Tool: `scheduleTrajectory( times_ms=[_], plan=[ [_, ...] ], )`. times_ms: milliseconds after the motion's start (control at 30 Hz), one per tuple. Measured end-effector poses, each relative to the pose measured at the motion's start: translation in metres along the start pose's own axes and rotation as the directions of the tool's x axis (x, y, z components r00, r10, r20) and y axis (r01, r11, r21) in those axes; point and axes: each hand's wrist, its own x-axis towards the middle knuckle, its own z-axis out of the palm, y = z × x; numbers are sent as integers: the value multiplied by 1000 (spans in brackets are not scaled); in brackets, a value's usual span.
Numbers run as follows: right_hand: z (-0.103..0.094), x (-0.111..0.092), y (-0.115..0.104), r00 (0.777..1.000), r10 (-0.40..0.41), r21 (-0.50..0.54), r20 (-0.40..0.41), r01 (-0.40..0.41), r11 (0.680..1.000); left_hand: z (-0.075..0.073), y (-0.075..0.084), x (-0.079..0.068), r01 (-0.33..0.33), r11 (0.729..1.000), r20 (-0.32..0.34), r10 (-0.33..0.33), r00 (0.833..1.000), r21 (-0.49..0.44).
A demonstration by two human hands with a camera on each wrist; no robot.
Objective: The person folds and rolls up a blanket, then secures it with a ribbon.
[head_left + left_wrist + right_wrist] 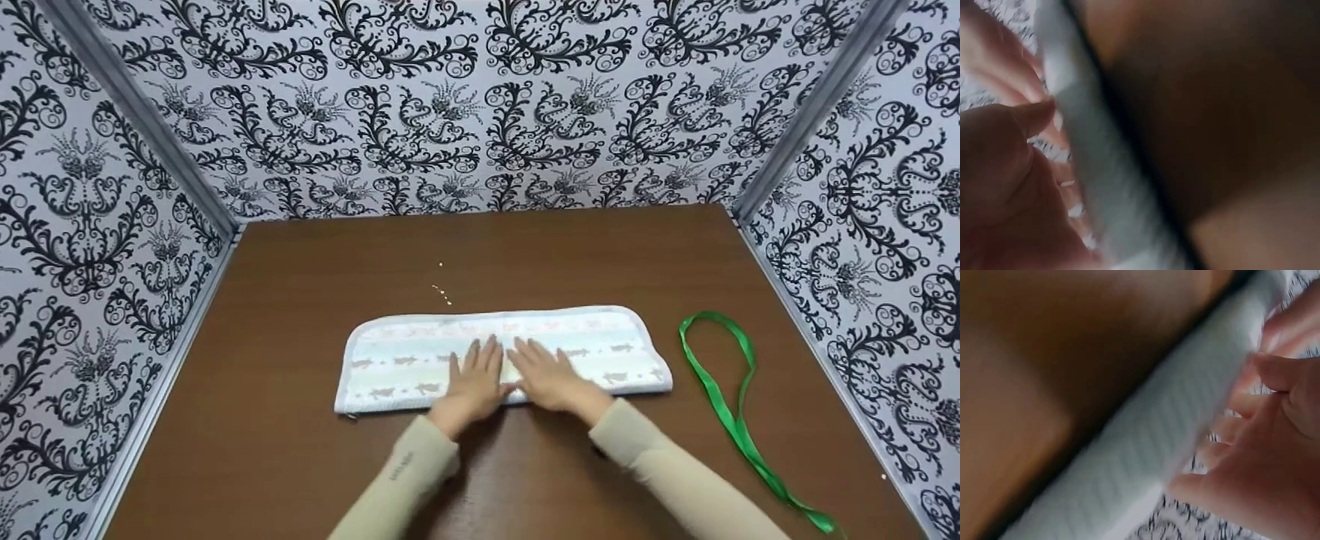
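Note:
A folded cloth (420, 360) with pale stripes, rows of small grey animal figures and a white border lies crosswise on the brown table. Its far corners are rounded, and the straight folded edge faces me. My left hand (478, 381) rests flat on it just left of the middle, fingers pointing away. Beside it my right hand (549, 377) also lies flat on the cloth, thumbs close together near the front edge. In the left wrist view the thick edge of the cloth (1100, 163) runs past my palm. The right wrist view shows the same edge (1145, 422) under straight fingers.
A green ribbon (720, 397) lies in a loop with a long tail to the right of the cloth. Small white specks (442, 292) mark the table (315, 262) behind it. Black-and-white patterned walls (450, 112) enclose the table at the back and sides.

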Motion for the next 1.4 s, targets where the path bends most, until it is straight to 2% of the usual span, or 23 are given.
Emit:
scheduleTrajectory(
  times_ms=[67,133,300,367,533,700,1000,1100,1200,1400],
  plan=[
    [8,3,-5,998,49,-35,51,-47,998,10,5,2,29,999,16,-29,999,19],
    [13,4,-3,996,61,-67,59,-57,996,18,5,4,47,999,13,-47,999,23],
    [14,-2,12,1000,-14,-13,0,14,1000,28,-11,8,36,999,-29,-36,999,-1],
    [11,-7,19,999,-44,17,-11,44,999,30,-22,10,38,999,-24,-38,999,-11],
    [7,-22,40,998,-65,88,-21,67,994,31,-52,4,73,995,-29,-75,997,-61],
    [10,-31,60,998,-57,78,-33,59,995,28,-80,-8,83,987,-69,-93,993,-138],
    [7,-48,76,998,26,64,-63,-22,998,17,-119,-31,152,971,-68,-167,984,-182],
    [10,-55,86,996,29,64,-85,-24,998,13,-127,-40,169,963,-65,-186,980,-210],
    [14,-65,97,993,27,78,-113,-18,997,9,-127,-45,178,956,-61,-196,979,-232],
    [17,-83,109,984,78,101,-160,-63,993,12,-128,-47,181,956,-59,-199,978,-229]
  ],
)
